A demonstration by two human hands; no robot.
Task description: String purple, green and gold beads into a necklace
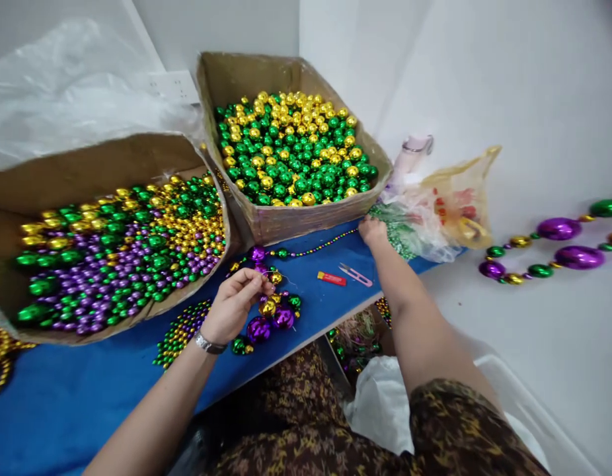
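My left hand (240, 291), with a watch at the wrist, is closed in a pinch on a thin clear thread (286, 276). Under and beside these fingers lies a cluster of large shiny beads (260, 328) in purple, gold and green. A strand of small beads (326, 244) runs from the cluster across the blue table to my right hand (373, 230). The fingers of that hand are curled at the strand's far end, their tips partly hidden, beside green bead strands (398, 228). Between my hands lie a red lighter (332, 278) and pink thread snips (355, 274).
Two cardboard boxes of loose beads, the left box (122, 149) and the back box (246, 63), stand along the table (112, 377). Plastic bags (459, 198) and a pale bottle (410, 155) are at the right. Short bead strands (182, 334) lie near the left box. Large bead strings (558, 228) hang at the wall.
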